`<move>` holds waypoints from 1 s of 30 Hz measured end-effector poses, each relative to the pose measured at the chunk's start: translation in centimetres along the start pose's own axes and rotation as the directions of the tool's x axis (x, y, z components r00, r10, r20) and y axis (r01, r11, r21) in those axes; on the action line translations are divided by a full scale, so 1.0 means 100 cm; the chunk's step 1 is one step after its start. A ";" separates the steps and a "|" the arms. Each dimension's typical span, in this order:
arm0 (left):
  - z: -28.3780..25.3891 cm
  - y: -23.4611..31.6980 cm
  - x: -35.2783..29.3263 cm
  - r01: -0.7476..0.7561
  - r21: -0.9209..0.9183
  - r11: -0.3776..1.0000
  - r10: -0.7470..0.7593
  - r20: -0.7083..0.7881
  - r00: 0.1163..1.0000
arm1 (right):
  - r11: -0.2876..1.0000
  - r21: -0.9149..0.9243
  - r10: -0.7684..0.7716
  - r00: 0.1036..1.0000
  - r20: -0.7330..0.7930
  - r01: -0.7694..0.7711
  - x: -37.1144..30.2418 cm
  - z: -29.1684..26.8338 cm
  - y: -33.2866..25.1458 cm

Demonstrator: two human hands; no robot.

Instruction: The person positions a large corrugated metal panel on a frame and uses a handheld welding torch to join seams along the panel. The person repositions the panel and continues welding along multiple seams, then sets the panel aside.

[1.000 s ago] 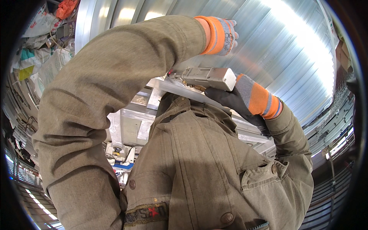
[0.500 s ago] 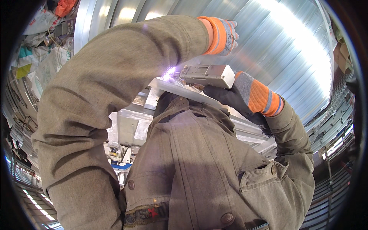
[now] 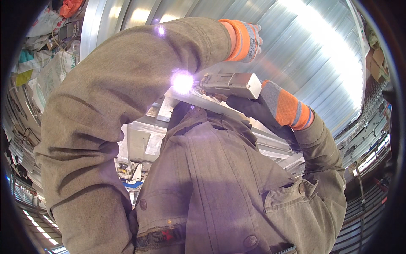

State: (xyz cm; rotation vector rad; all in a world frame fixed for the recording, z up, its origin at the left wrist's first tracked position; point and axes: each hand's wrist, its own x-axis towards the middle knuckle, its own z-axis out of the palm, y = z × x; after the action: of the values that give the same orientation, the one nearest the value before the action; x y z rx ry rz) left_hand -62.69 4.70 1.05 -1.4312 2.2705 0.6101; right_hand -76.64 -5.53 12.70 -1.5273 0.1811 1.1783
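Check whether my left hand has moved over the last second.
No, not noticeably: your left hand shows no clear shift in any direction when judged against the ribbed metal panel in the same view.

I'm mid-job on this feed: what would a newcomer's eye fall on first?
First, the dazzling white-violet glow, just left of centre, at the left end of the boxy silver metal tool gripped by the right hand, gloved in orange, grey and black. Then the left hand, gloved in orange and grey, higher up against the ribbed silver metal sheeting, which carries a broad white glare at upper right.
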 end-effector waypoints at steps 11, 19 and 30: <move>-0.006 -0.001 -0.003 -0.029 0.015 0.999 0.028 0.042 0.999 | 0.997 0.057 0.051 0.998 -0.023 -0.050 -0.010 -0.003 -0.020; 0.000 -0.001 -0.005 0.007 -0.015 1.000 -0.007 -0.024 1.000 | 0.995 -0.024 0.100 0.994 0.036 -0.099 -0.015 -0.007 -0.025; 0.009 0.001 -0.003 0.008 -0.010 1.000 -0.009 -0.072 0.997 | 0.992 0.014 0.128 0.992 0.010 -0.128 -0.025 -0.004 -0.017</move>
State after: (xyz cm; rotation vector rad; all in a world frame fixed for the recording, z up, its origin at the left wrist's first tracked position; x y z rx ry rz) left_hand -62.58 5.43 0.50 -1.4897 2.3183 0.5763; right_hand -76.45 -6.40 15.60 -1.5153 0.2848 1.2822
